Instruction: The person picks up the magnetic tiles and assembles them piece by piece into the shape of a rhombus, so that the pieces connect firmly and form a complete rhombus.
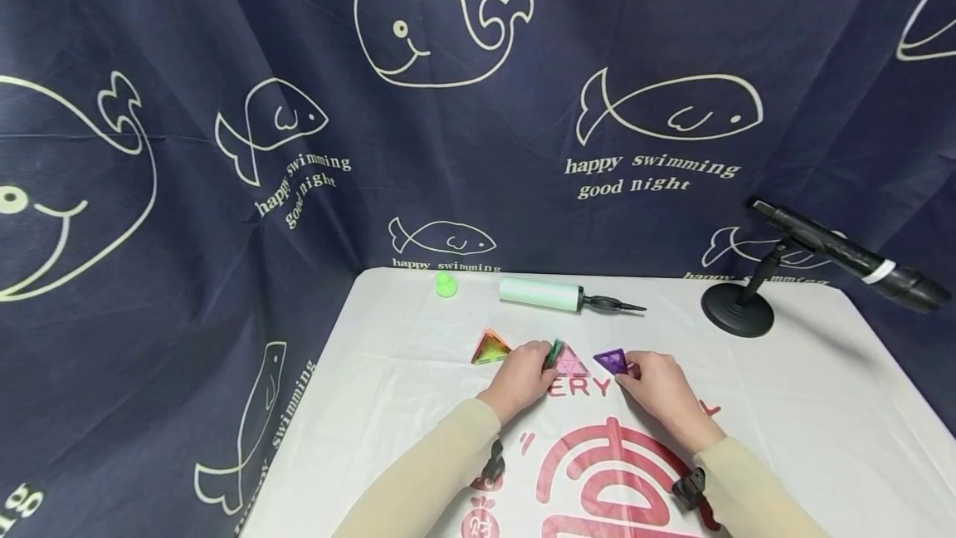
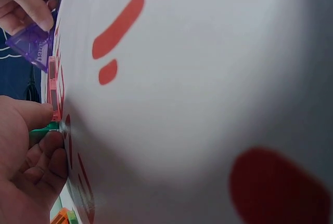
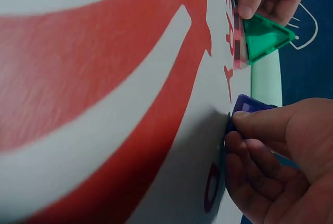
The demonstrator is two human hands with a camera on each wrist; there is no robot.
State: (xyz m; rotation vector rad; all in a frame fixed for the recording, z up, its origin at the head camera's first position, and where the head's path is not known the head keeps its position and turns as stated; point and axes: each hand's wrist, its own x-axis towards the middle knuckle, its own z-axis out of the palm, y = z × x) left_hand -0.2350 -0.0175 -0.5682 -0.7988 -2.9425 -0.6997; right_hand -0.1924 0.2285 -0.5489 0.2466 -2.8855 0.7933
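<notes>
Between thumb and fingers, my left hand [image 1: 525,375] pinches a green translucent triangle tile [image 3: 267,37], upright at the left side of a pink triangle tile [image 1: 571,362] that lies flat on the table. My right hand [image 1: 660,380] pinches a purple triangle tile [image 1: 612,361] by its right side, tilted up and a little apart from the pink one. Left of my left hand sits a piece of orange and yellow-green triangle tiles [image 1: 490,348], partly hidden by that hand in the head view.
Behind the tiles lie a pale green hand pump [image 1: 541,293] with a black nozzle and a small bright green toy [image 1: 446,285]. A black microphone-like device on a round stand [image 1: 738,310] stands at the back right. A dark blue curtain [image 1: 463,148] hangs behind the white-covered table [image 1: 396,405].
</notes>
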